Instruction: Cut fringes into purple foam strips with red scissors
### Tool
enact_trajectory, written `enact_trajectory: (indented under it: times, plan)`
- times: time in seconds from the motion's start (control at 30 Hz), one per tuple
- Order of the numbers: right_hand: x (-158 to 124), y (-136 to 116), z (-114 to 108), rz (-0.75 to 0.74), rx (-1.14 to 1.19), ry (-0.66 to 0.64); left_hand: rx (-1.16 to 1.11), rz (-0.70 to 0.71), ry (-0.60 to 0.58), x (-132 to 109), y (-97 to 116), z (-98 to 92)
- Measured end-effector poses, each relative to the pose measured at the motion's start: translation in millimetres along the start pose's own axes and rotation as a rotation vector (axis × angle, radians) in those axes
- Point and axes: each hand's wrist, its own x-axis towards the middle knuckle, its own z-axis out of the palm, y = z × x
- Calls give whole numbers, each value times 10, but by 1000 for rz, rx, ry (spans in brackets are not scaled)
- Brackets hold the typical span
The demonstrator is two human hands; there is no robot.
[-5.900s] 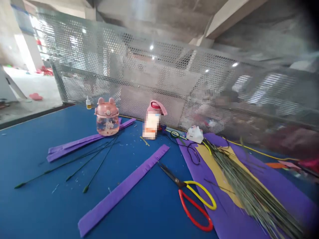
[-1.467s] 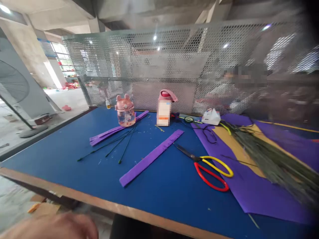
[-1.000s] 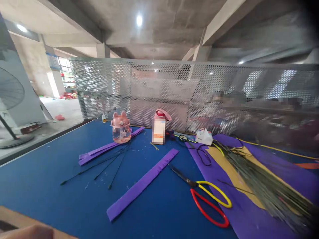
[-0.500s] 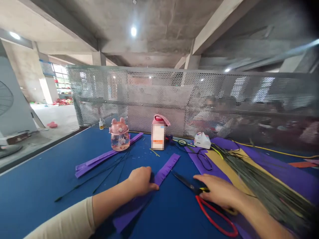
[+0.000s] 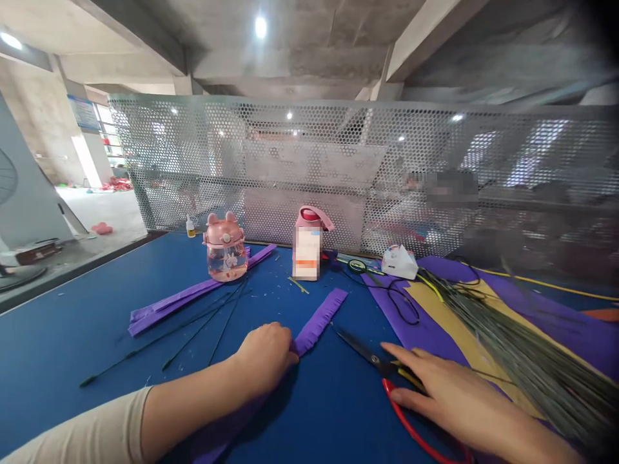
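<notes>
My left hand point(image 5: 265, 354) is closed on a purple crepe paper strip point(image 5: 322, 322) with small cuts along its edge. The strip's far end sticks out beyond my fingers, and its near part runs under my forearm. Scissors point(image 5: 355, 343) with dark blades and red-and-yellow handles lie on the blue table point(image 5: 338, 412), blades pointing away to the left. Over the handles rests my right hand point(image 5: 440, 390), its fingers stretched out and the thumb apart, touching the red loop. The hand partly hides the yellow loop.
Left of my hands lie folded purple strips point(image 5: 174, 306) and thin dark green stems point(image 5: 188, 345). A pink eared water bottle point(image 5: 226, 248) and a pink-lidded bottle point(image 5: 307, 251) stand behind. At right, a bundle of green stems point(image 5: 512, 335) lies on purple and tan paper. A perforated metal screen point(image 5: 309, 161) closes the back.
My right hand's fingers have straightened and loosened over the scissors' handles. My left hand still grips the purple strip. The whole view has tilted down a little.
</notes>
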Motion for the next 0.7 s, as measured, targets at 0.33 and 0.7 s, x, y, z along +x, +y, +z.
enact_trajectory:
  times: [0.33,0.7]
  plan:
    - [40,-9,-89,-37,351,-86,-1487,-69,55,134,15,155]
    - [-112,-241,45,-182,785,55,-1732,-52,7,-19,99,195]
